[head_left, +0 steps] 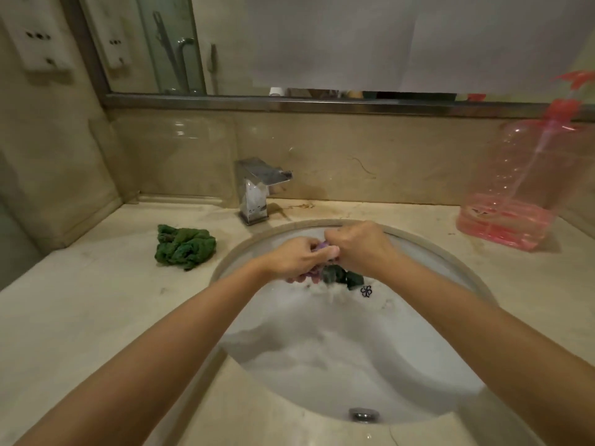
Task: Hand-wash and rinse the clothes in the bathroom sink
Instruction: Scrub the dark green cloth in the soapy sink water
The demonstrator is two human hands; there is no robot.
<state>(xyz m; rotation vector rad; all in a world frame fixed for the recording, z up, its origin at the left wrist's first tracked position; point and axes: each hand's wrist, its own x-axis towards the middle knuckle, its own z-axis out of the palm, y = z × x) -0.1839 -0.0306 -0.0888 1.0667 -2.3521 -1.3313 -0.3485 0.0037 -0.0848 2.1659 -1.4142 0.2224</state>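
Both hands [322, 252] grip wet cloth [335, 275] (no labels).

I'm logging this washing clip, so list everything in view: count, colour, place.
sink: one, white, set in the counter, holding foamy water
counter: one, beige stone, around the sink
tap: one, chrome, behind the sink
green cloth: one, bunched on the counter, left of the sink
garment: one, purple and dark green, over the water, in both hands
pump bottle: one, pink, clear, on the counter at right
mirror: one, on the wall
left hand: grips the garment
right hand: grips the garment
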